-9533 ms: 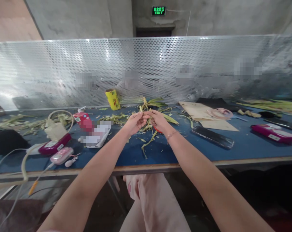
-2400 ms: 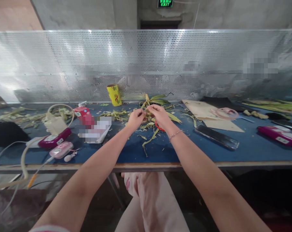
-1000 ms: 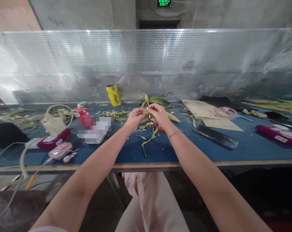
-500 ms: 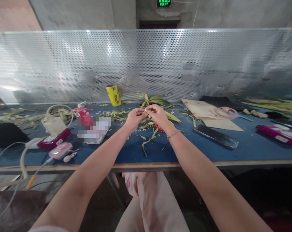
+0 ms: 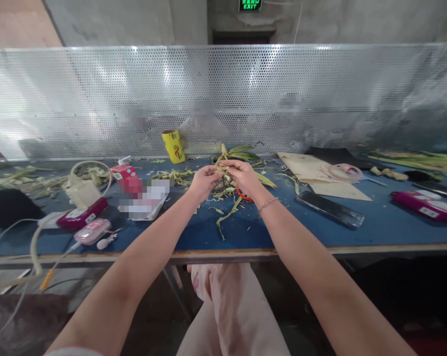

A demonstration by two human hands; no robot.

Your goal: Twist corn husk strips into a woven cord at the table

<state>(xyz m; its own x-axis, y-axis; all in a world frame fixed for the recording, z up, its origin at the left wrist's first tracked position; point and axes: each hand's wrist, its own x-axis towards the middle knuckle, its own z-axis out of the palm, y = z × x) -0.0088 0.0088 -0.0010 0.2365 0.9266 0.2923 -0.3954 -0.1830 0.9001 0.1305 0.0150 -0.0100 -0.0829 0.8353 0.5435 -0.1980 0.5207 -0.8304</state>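
Note:
My left hand [image 5: 206,181] and my right hand [image 5: 244,179] meet above the middle of the blue table. Both pinch a small pale-green plant piece [image 5: 222,169], partly hidden by the fingertips. Behind them stands a bunch of green leaves [image 5: 240,151] with a pale stem. Beneath and beside the hands lie plant scraps [image 5: 228,192], and one long peeled strip [image 5: 227,219] trails toward the table's front. A red ring-shaped thing [image 5: 243,194] shows partly under my right wrist.
A yellow cardboard tube [image 5: 174,147] stands behind on the left, near a red box [image 5: 127,180] and a pink device [image 5: 93,231] with cables. To the right lie a phone [image 5: 330,209], beige sheets [image 5: 340,191] and a purple case [image 5: 426,205]. A perforated metal screen [image 5: 230,79] borders the back.
My fingertips have moved slightly apart, and more of the plant piece shows between them. My right hand has shifted a little. The things on the table look unmoved.

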